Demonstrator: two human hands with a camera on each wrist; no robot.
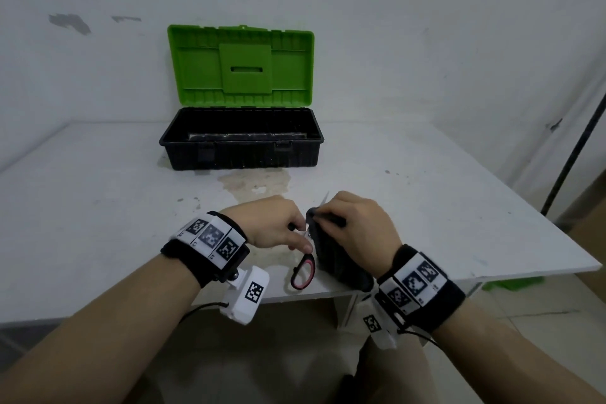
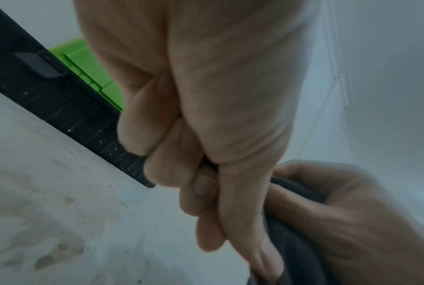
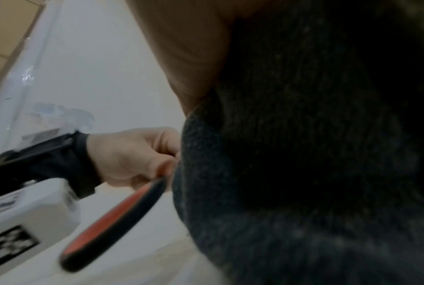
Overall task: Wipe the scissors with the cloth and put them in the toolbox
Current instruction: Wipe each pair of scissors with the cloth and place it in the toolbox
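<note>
Looking through the head view first: toolbox [image 1: 241, 144] sits at the far middle of the white table [image 1: 98, 207], green lid [image 1: 241, 65] raised upright against the wall. Black tub interior is dark; contents cannot be made out. Near the front table edge, left hand [image 1: 272, 223] grips the scissors [image 1: 303, 269] around the handle end, fingers curled. One red-and-black handle loop hangs free below the hand, pointing toward the person. Right hand [image 1: 357, 233] is wrapped around a dark grey cloth [image 1: 331, 259], which covers the blades; a thin pale tip shows just past the knuckles, toward the toolbox. The two hands are touching or nearly so. Both are well apart from the toolbox. A brownish stain [image 1: 255, 182] marks the table between the box and the hands.

Left wrist view: left hand [image 2: 206, 135] closed tight, fingers [image 2: 157, 167] folded in against the thumb, a dark sliver of handle just visible between them. Right hand [image 2: 352, 221] lower right, clutching the cloth [image 2: 293, 241]. Toolbox wall [image 2: 60, 100] and a bit of green lid [image 2: 89, 65] behind.

Right wrist view: cloth [image 3: 303, 173] fills most of the frame, bunched under the right palm [image 3: 186, 48]. The scissors handle loop [image 3: 113, 221] juts out from the cloth's left edge, left hand [image 3: 133, 156] pinching at its upper end. Blurred.
</note>
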